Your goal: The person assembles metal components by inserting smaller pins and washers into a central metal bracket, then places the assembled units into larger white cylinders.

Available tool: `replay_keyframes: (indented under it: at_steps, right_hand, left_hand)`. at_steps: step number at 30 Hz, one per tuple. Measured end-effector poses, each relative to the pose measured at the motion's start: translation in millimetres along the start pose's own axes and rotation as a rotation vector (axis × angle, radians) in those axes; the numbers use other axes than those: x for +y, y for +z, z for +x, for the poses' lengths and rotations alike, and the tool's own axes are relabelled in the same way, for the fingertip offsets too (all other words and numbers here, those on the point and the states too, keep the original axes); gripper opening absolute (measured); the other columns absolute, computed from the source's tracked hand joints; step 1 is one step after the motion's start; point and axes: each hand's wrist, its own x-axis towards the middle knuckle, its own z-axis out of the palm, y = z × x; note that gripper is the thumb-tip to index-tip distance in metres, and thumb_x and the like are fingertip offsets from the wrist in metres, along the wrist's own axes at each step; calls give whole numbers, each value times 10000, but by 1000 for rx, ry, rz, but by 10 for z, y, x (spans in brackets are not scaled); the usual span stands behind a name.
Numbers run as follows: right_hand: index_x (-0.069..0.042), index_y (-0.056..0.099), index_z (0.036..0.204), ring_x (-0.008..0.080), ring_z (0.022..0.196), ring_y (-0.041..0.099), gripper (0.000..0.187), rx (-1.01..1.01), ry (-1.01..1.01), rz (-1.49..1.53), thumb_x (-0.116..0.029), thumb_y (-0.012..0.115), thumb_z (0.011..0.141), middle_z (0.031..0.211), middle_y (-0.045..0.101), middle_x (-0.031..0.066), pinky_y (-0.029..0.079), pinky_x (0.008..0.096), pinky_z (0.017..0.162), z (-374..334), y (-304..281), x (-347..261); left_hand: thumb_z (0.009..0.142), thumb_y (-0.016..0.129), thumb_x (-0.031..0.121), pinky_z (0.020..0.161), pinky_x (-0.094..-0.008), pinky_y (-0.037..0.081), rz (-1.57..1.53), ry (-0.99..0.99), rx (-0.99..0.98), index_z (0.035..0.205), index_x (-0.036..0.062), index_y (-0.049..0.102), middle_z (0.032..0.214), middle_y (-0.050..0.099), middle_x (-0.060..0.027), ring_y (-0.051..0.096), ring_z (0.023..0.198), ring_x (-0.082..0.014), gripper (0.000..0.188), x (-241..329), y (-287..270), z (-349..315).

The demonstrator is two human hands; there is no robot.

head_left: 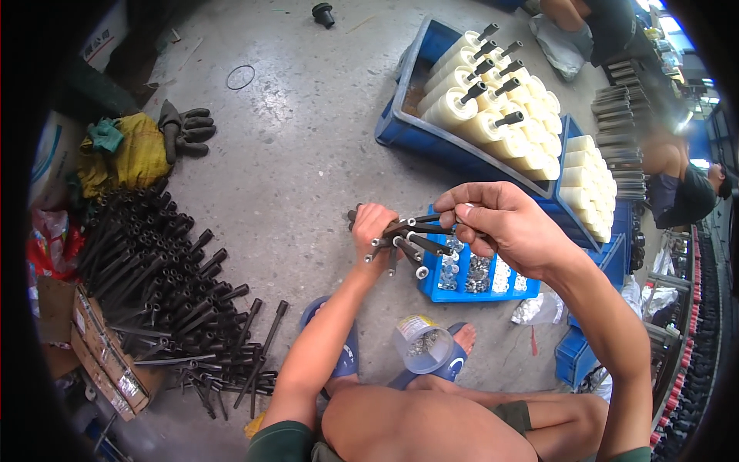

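My left hand (372, 231) is closed round a bundle of black rods (416, 245). Their near ends fan out towards the right, and several carry pale rings or metal tips. Beside those ends my right hand (508, 223) is pinched closed, thumb against fingers; what it holds is too small and covered to make out. Under the hands lies a blue divided tray (481, 296) of small metal parts and white rings, partly hidden by the rods and my right hand. A clear plastic tub (423, 339) with small metal pieces stands between my feet.
A big heap of black rods (165, 277) covers the floor at left, beside a cardboard box (108, 358) and a dark glove (185, 131). Blue crates (462, 146) of cream-coloured rollers (512, 138) stand at the far right. Two other people (685, 173) are beyond them.
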Motion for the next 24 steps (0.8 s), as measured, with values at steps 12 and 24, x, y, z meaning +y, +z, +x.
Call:
replay_keyframes:
  at_steps: [12, 24]
  right_hand:
    - [85, 601, 1289, 96, 818, 610, 300, -82, -61, -115, -102, 499, 1079, 1067, 730, 119, 535, 262, 761, 222, 64, -61]
    - [85, 687, 1206, 131, 842, 754, 257, -45, -161, -235, -81, 638, 1017, 1048, 767, 161, 545, 247, 586, 292, 157, -135]
  left_hand:
    - [708, 735, 285, 696, -428, 422, 19, 15, 7, 787, 64, 602, 734, 561, -99, 557, 709, -333, 269, 0, 16, 27]
    - [715, 749, 249, 671, -434, 419, 58, 53, 11, 789, 75, 599, 734, 556, -102, 559, 697, -337, 241, -107, 99, -7]
